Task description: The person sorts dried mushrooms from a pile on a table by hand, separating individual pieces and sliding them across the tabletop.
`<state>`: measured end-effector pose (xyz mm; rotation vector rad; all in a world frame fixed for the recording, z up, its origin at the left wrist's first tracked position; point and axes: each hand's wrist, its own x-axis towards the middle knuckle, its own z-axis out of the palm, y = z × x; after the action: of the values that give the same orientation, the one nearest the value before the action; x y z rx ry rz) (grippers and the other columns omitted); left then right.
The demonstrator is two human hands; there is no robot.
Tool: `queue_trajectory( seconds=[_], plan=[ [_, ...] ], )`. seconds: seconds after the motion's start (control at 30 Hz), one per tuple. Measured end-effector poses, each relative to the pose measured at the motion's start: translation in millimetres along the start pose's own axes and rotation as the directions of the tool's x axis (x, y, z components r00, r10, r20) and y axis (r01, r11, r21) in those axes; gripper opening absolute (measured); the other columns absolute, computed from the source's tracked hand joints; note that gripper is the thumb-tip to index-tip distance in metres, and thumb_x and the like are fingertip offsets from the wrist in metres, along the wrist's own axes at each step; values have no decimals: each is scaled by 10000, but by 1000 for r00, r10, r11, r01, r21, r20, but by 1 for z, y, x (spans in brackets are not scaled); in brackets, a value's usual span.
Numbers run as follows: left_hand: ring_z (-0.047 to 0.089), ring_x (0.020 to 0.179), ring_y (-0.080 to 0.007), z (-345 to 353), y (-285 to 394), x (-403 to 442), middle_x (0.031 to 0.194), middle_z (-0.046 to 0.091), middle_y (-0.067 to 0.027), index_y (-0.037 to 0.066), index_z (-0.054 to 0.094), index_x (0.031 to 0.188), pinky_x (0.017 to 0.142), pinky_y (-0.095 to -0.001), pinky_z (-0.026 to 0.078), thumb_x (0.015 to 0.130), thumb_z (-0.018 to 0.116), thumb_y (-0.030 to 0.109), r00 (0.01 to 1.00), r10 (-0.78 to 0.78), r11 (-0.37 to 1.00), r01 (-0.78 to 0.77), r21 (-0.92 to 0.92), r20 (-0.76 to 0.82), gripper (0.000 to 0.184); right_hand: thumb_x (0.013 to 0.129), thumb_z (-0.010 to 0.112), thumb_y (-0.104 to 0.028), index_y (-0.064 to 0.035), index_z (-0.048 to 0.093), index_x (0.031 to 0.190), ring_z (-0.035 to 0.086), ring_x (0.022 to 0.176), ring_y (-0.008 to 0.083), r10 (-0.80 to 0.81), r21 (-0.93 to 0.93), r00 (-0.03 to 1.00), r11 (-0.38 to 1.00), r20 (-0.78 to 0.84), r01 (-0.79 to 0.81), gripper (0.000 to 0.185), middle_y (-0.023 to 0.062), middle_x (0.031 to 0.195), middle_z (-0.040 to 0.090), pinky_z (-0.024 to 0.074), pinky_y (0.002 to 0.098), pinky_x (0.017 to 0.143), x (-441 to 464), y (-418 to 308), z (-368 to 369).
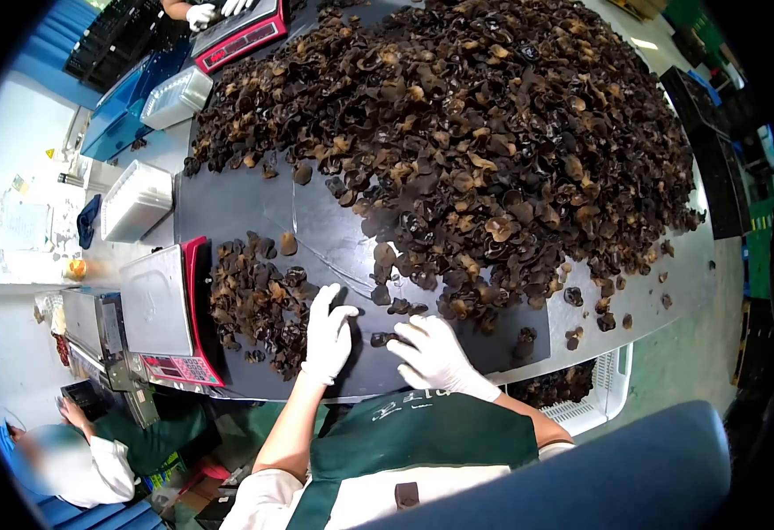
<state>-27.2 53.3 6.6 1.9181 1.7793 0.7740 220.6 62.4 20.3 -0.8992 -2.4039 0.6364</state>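
Observation:
My left hand point(329, 337), in a white glove, has its fingers stretched out and rests against the right side of a small heap of dark brown wood ear mushrooms point(259, 305). My right hand point(438, 355), also gloved, is spread over the dark table top with its fingers apart. Just left of its fingertips lies a single wood ear mushroom point(381, 339). Neither hand appears to hold anything. Beyond them rises a very large pile of wood ear mushrooms point(510, 150), its near edge close to my right hand.
A red-edged weighing scale point(157, 305) stands left of the small heap. Clear plastic trays point(138, 203) are stacked behind it. A white crate point(612, 389) with mushrooms sits below the table edge. Another person's gloved hand point(200, 16) is near a second scale point(241, 40).

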Motion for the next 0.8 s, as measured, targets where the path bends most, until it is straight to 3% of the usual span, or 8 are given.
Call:
queue_trajectory(
  seconds=[0.07, 0.13, 0.17, 0.23, 0.4, 0.57, 0.67, 0.8],
  plan=[
    [498, 1296, -375, 0, -4, 1, 1394, 518, -187, 57, 678, 1027, 1114, -422, 382, 868, 522, -56, 995, -65, 997, 63, -35, -71, 250, 694, 707, -183, -111, 631, 1059, 541, 1045, 312, 63, -73, 986, 994, -155, -75, 379, 101, 1136, 563, 429, 471, 875, 16, 5, -28],
    [511, 1274, -359, 4, -8, 12, 1356, 541, -185, 67, 672, 1065, 1103, -419, 393, 884, 540, -41, 993, -58, 997, 52, -55, -102, 249, 716, 709, -151, -84, 640, 1110, 515, 1128, 355, 281, 11, 944, 959, -170, -284, 406, 135, 1222, 560, 421, 485, 945, 25, 25, -48],
    [517, 1263, -355, 8, -10, 20, 1341, 548, -184, 70, 668, 1082, 1097, -418, 399, 887, 548, -34, 992, -38, 997, 29, -77, -117, 252, 752, 727, -212, -84, 623, 1228, 471, 1214, 421, 271, -211, 905, 913, -328, -350, 503, 181, 1335, 523, 379, 540, 1028, 19, 37, -37],
    [501, 1273, -353, 12, 2, 42, 1339, 552, -177, 74, 653, 1191, 1101, -432, 392, 893, 591, 35, 998, 38, 999, -39, -16, -56, 307, 768, 742, -279, -95, 573, 1333, 415, 1288, 467, 347, -362, 889, 820, -299, -442, 617, 215, 1409, 477, 316, 613, 1075, 25, 40, -34],
    [460, 1288, -407, 36, 10, 85, 1428, 510, -166, 116, 590, 1345, 1100, -489, 368, 868, 632, 208, 924, 375, 905, -382, 186, 73, 488, 807, 697, -395, -81, 554, 1336, 364, 1340, 483, 239, -276, 970, 937, 55, -215, 632, 217, 1427, 459, 261, 671, 1096, 25, -8, 5],
    [483, 1238, -385, 1, -12, 77, 1287, 580, -119, 127, 642, 1133, 1080, -495, 378, 753, 672, 141, 945, 286, 929, -314, 194, 158, 382, 767, 734, -289, -144, 651, 1168, 496, 1262, 350, -190, -29, 978, 981, 81, 193, 434, 92, 1339, 560, 413, 567, 1051, -5, -26, 48],
    [488, 1228, -400, -30, -32, 57, 1278, 569, -152, 106, 640, 1133, 1070, -497, 387, 720, 653, 99, 975, 195, 950, -215, 226, 108, 413, 733, 735, -140, -154, 660, 1106, 609, 1063, 283, -64, 87, 993, 994, -97, 73, 381, 70, 1189, 608, 507, 448, 914, -11, -16, 22],
    [495, 1238, -412, -58, -40, 37, 1287, 558, -201, 71, 631, 1168, 1080, -505, 379, 706, 633, 40, 992, 122, 974, -113, 197, -33, 463, 751, 760, -154, -71, 615, 1233, 615, 1048, 319, 307, 45, 948, 951, -87, -304, 509, 132, 1225, 594, 526, 416, 894, -29, -13, -21]
  ],
)
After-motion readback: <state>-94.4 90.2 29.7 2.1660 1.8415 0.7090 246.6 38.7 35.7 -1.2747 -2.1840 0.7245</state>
